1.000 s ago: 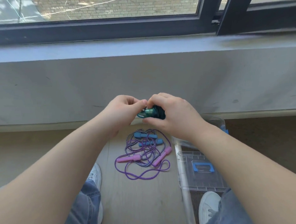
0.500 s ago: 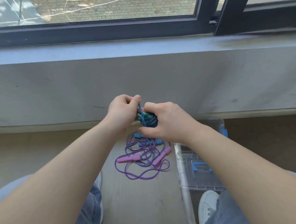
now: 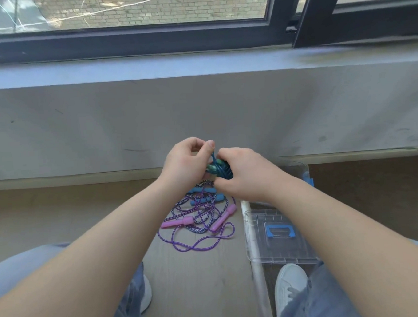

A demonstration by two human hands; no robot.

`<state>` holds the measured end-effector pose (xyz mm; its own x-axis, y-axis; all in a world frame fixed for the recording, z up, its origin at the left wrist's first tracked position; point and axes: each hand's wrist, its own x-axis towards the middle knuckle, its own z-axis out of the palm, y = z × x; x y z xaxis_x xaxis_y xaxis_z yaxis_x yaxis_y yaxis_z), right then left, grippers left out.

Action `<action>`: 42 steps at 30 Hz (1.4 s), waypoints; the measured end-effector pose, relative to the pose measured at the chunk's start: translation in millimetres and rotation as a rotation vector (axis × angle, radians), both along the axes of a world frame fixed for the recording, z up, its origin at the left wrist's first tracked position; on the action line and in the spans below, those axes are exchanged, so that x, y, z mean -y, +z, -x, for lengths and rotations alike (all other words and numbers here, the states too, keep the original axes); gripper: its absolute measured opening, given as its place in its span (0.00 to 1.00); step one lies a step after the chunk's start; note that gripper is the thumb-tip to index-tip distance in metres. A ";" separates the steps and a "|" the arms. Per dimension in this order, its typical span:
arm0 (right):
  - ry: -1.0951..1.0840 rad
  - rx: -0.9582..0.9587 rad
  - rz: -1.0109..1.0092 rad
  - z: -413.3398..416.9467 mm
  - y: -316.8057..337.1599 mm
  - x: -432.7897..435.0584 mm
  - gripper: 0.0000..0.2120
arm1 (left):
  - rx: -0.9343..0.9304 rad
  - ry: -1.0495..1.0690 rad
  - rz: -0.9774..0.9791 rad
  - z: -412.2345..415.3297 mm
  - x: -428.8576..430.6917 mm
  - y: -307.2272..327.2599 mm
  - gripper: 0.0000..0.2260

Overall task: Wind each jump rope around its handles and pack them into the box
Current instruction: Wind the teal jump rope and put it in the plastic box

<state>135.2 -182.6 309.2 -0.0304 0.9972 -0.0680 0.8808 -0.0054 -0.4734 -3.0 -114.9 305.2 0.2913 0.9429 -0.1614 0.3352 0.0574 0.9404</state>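
Note:
A green-handled jump rope (image 3: 219,170), its dark blue cord wound around the handles, is held in the air between both hands. My right hand (image 3: 247,174) grips the wound bundle from the right. My left hand (image 3: 187,163) pinches a strand of the cord that rises from the bundle. On the floor below lie a purple rope with pink handles (image 3: 177,222) and a striped rope with blue handles (image 3: 206,199), tangled together. The clear plastic box (image 3: 300,167) stands to the right, mostly hidden by my right arm.
The box's clear lid with a blue handle (image 3: 278,232) lies flat on the floor at right. A white tube (image 3: 257,258) runs along its left side. My white shoes (image 3: 289,285) and jeans frame the floor. A grey wall and window sill rise ahead.
My hands have drawn a little to the left. The left hand has pulled a strand of cord up from the bundle, which the right hand keeps holding.

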 end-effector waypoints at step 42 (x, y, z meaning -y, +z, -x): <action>-0.829 -0.542 0.218 -85.2 -119.1 2.9 0.25 | 0.267 0.195 0.577 -102.8 -23.0 -103.7 0.04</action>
<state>220.4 -185.6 190.0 0.5848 0.6855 -0.4337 0.2272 -0.6516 -0.7237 99.9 -91.9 201.5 0.2238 0.7666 -0.6019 0.0269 0.6124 0.7901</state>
